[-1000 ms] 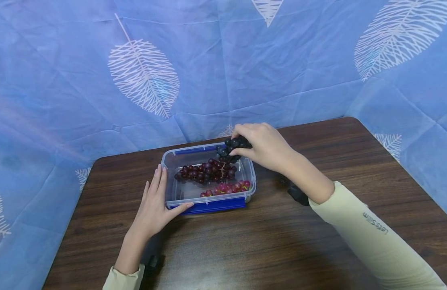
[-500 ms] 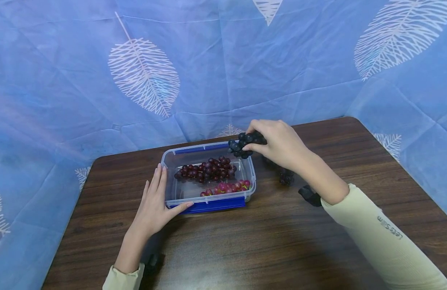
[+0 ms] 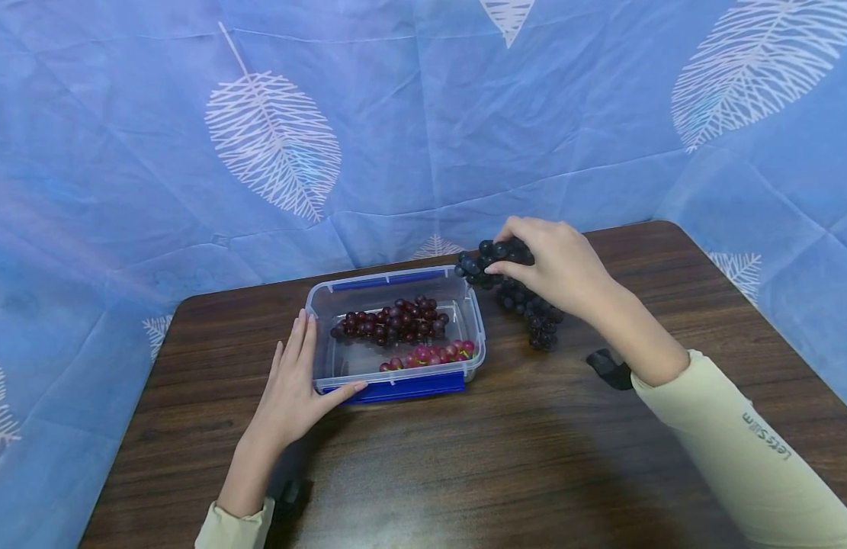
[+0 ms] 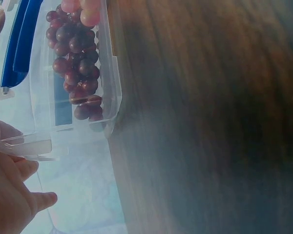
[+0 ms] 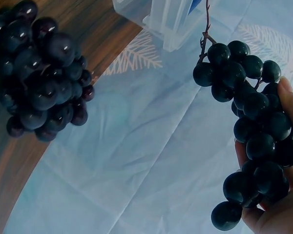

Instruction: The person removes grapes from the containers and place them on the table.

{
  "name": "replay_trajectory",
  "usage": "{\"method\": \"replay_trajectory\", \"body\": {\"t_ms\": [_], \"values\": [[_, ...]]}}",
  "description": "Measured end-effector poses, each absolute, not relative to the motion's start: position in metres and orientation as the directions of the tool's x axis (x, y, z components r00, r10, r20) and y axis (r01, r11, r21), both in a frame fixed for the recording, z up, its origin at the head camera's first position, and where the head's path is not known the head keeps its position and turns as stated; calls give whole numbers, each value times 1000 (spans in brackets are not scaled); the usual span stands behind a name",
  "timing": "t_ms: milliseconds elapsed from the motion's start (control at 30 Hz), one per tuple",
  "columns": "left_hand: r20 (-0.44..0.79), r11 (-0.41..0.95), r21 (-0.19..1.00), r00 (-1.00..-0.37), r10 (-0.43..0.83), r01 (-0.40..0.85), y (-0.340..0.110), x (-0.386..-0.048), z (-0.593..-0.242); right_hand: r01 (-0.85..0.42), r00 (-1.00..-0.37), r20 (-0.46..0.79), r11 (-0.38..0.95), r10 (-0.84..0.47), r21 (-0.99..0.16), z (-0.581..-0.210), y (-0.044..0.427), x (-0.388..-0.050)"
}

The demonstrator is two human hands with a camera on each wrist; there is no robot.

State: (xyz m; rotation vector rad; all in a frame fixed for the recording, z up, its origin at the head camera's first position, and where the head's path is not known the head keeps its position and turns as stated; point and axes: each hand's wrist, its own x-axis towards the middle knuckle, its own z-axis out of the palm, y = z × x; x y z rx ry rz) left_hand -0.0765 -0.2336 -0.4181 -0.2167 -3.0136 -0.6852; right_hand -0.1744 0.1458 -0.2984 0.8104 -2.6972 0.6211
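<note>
A clear plastic food box (image 3: 396, 391) with blue latches stands on the table, lid off. Inside lie a bunch of dark red grapes (image 3: 392, 322) and a smaller bunch of pinkish-red grapes (image 3: 430, 355). My left hand (image 3: 286, 389) rests against the box's near left corner, fingers straight along the left side, thumb on the front rim. Just past the right rim, my right hand (image 3: 556, 263) holds a bunch of black grapes (image 5: 256, 105) between thumb and fingers, its bare stem showing in the right wrist view. Below that hand, a dark purple bunch of grapes (image 3: 541, 324) lies on the table.
The dark wooden table (image 3: 464, 473) has rounded back corners. A blue cloth (image 3: 396, 137) with white leaf prints hangs behind it and on both sides. Black wrist-worn gear (image 3: 610, 370) shows under the right forearm.
My right hand has moved right with the black grapes, from over the box to beyond its right rim. The purple bunch on the table has come into view. My left hand stays put.
</note>
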Motion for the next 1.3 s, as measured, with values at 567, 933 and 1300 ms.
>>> {"method": "replay_trajectory", "body": {"t_ms": [567,933,1300], "values": [[70,898,416,-990,124,142,-234,-76,-418,-497,-850,367,807,-378,-319,-305,180,-179],[69,899,415,-990,127,144,-234,-76,-418,-434,-880,355,839,-317,-327,-309,199,-182],[59,899,417,-991,123,137,-234,-77,-419,-376,-895,375,862,-243,-339,-318,217,-189]]}}
